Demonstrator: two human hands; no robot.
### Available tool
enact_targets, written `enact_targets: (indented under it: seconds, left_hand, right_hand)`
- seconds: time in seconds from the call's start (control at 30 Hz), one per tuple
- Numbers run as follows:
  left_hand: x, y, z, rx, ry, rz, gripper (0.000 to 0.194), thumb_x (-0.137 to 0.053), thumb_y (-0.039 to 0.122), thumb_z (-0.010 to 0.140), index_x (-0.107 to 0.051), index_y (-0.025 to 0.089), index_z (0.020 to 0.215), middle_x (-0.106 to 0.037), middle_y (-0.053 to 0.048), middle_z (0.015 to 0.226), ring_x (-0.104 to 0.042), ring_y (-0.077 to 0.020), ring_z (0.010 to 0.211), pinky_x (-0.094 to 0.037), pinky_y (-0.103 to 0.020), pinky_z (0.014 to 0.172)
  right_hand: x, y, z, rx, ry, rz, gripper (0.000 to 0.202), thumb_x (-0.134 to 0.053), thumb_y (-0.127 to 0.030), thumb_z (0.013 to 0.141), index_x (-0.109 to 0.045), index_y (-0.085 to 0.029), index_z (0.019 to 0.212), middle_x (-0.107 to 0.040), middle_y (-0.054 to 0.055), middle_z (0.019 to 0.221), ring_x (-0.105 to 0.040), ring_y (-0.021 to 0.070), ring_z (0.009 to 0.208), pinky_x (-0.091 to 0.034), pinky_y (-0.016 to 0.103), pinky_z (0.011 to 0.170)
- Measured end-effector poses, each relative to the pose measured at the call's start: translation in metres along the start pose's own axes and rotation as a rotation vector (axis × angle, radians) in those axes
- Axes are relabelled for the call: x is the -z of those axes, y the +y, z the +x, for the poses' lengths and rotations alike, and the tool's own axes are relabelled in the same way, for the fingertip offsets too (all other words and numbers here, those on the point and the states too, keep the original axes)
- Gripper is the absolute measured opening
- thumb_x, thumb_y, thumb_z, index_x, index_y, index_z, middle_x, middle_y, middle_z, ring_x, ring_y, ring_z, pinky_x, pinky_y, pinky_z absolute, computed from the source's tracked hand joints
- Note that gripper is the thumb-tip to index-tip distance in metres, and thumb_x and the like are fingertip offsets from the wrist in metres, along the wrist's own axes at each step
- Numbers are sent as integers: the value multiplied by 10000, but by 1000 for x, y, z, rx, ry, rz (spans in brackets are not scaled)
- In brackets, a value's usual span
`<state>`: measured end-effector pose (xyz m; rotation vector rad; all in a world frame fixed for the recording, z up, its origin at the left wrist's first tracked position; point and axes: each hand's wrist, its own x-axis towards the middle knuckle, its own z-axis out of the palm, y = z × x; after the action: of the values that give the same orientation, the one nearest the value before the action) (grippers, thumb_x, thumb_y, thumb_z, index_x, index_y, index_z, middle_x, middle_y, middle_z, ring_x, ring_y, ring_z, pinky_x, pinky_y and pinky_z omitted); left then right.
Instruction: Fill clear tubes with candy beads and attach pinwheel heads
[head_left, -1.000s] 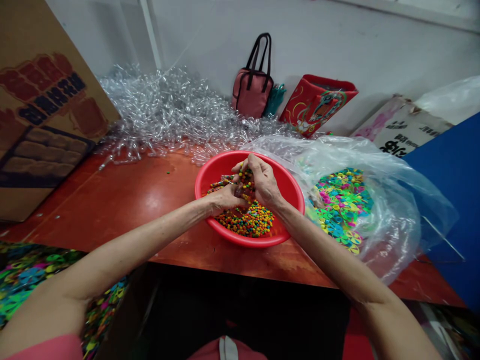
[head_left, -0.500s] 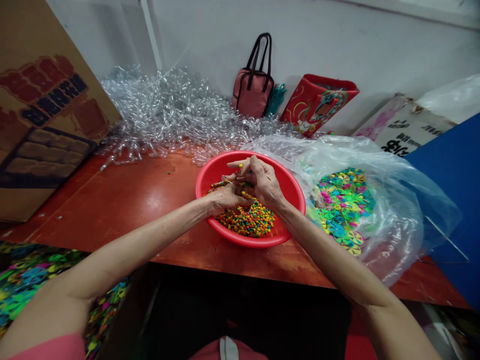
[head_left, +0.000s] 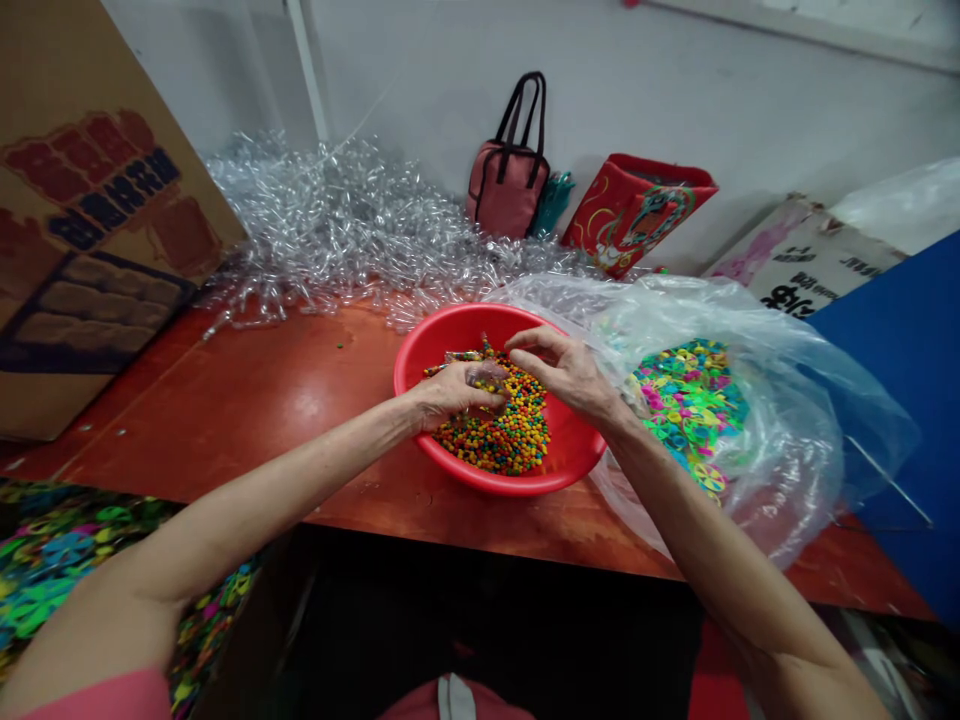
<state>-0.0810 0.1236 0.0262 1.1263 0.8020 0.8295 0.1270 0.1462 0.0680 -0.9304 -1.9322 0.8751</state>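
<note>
Red tabletop (head_left: 322, 400), action in the red bowl (head_left: 510, 485)!
Left beyond the grip, heaped clear tubes (head_left: 352, 220), seemingly unfilled; just behind it, some filled-looking tubes (head_left: 459, 357). Left hand (head_left: 450, 392) clasps clear pieces (head_left: 484, 378) showing beads; loose beads (head_left: 499, 445), plenty left, lie below; right hand (head_left: 566, 370), fingers parted, looks empty.

Desk (head_left: 315, 400) reddish-brown, glossy. Printed cardboard box (head_left: 142, 230) at left. Clear plastic pieces (head_left: 337, 220) heaped along far left to far middle. Red basin (head_left: 502, 484) in middle, clear bag (head_left: 799, 460) beside it, right. Tiny green bit (head_left: 340, 345), left of basin.
</note>
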Motion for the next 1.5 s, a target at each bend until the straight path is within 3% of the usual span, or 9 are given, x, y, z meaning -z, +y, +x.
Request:
enact_targets:
  seconds: [0.17,0.5,0.63,0.77,0.97,1.07,1.2,1.37,1.5]
  left_hand:
    - [1,-1,3,-56,-18,24,440,-817,101,647,-806,150,1085,-774,-82,1030,-680,-170,880,-557,-328,819]
    - [2,-2,0,-70,26,113,332,-766,146,660,-794,153,990,-759,-101,1123,-680,-213,973,-559,-295,725]
    - [7,4,-4,-87,137,192,396,-822,151,725,-770,162,1118,-744,-115,1157,-692,-211,942,-545,-274,638]
    - [14,16,-3,-124,247,178,221,-816,246,888,-761,168,1087,-706,-59,858,-609,-119,640,-441,-239,537]
    - [12,27,-5,-158,366,54,239,-649,416,1060,-643,197,966,-631,4,732,-535,-82,549,-396,-202,511]
    - [11,24,-6,-172,424,5,191,-634,351,1071,-581,202,964,-650,14,738,-549,-80,552,-410,-187,515]
    - [14,23,-5,-231,467,-109,161,-647,278,1056,-574,194,940,-687,10,794,-612,-80,593,-421,-176,513]
    - [18,26,-6,-248,512,-217,47,-684,225,1032,-696,180,1033,-713,1,854,-656,-86,631,-452,-184,514]
    - [18,24,-8,-241,442,-241,124,-729,208,995,-745,182,1115,-763,-33,887,-687,-100,658,-421,-182,508]
  right_hand:
    - [0,20,-11,-70,-170,-124,163,-823,-393,846,-844,-266,945,-736,56,915,-646,245,902,-526,421,880]
    - [2,21,-3,-32,-249,-122,221,-765,-451,874,-812,-248,947,-755,66,1024,-674,265,1031,-525,438,972]
    - [7,24,-6,25,-428,-613,153,-685,-307,959,-790,-196,974,-759,106,1067,-676,277,1074,-522,441,983]
    - [-20,27,-12,10,-755,-1212,183,-618,-123,986,-790,-158,934,-791,174,1074,-680,335,1109,-501,495,990]
    - [-82,21,-12,167,-1006,-953,320,-460,-60,1046,-761,-159,993,-786,123,978,-664,191,815,-498,316,769]
    - [-88,20,-6,194,-962,-738,169,-597,-56,956,-721,-169,964,-749,58,921,-606,167,775,-475,296,731]
    - [-64,25,6,74,-858,-344,58,-706,-194,905,-696,-176,959,-678,-10,834,-550,142,717,-446,277,676]
    - [-23,41,21,-47,-590,-22,256,-774,-412,883,-716,-187,991,-721,18,958,-645,174,886,-522,331,856]
    - [-11,64,41,-170,-358,30,269,-783,-417,842,-703,-188,960,-740,23,897,-675,172,825,-548,319,796]
